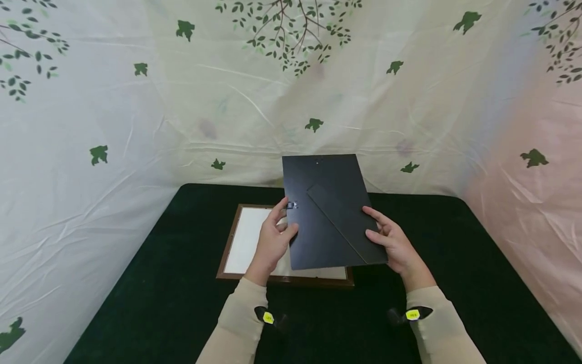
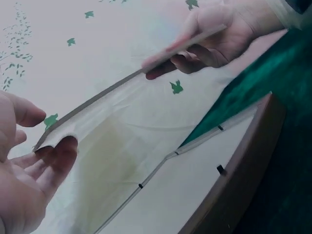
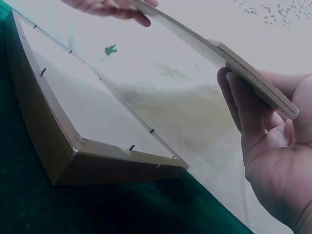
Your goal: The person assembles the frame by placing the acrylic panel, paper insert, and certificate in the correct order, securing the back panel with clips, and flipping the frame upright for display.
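Left hand (image 1: 272, 240) and right hand (image 1: 396, 246) pinch a black board (image 1: 313, 242) by its opposite side edges, thumbs on the face towards the wearer and fingers reaching behind. Yellow labels, one by the left wrist (image 1: 268, 317) and one by the right (image 1: 413, 314), carry marks too small to read. Smooth and rectangular, the board has a slanting stand flap (image 1: 343, 220) and a small metal hanger (image 1: 292, 205) beside the left fingers; the right wrist view shows its brownish edge. It is held tilted above a brown frame (image 1: 313, 281), which lies on dark green cloth (image 1: 150, 283) around a white panel (image 1: 245, 237), with little dark tabs (image 2: 221, 169) along the inside.
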Demonstrator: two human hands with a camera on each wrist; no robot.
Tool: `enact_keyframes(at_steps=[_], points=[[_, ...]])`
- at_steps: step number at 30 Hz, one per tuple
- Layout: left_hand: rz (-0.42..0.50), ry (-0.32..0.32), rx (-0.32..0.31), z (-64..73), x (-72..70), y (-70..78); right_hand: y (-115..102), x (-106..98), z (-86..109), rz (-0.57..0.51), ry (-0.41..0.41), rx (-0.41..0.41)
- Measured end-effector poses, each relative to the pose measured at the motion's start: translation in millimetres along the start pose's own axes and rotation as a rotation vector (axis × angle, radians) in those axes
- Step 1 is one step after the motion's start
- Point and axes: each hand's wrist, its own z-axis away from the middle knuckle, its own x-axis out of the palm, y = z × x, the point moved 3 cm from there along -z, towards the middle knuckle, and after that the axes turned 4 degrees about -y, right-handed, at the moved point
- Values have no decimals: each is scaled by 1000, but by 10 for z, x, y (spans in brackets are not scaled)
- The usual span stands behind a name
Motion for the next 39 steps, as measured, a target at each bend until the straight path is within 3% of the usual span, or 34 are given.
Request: enact_keyframes(at_steps=[3,8,11,14,17,20,25,29,36,39], points=[[-212,37,80,-16,22,-33,-22,17,11,10,23,-31],[-611,188,207,-9,53,-23,-77,73,3,58,87,-115],[-762,305,236,24,73,17,-89,132,-17,109,173,-174],[-842,403,255,50,114,26,-65,205,-49,159,278,-227],[-876,461,238,82,196,4,-8,291,-84,188,367,-272],[-866,474,185,116,306,-33,63,371,-108,208,441,-305],[-817,416,112,153,487,-92,175,480,-137,218,521,-352],[-770,346,89,169,584,-128,250,544,-144,219,540,-379],[-733,367,61,174,625,-175,282,580,-147,205,575,-422],[-720,338,40,166,645,-213,274,583,-148,194,587,-441]])
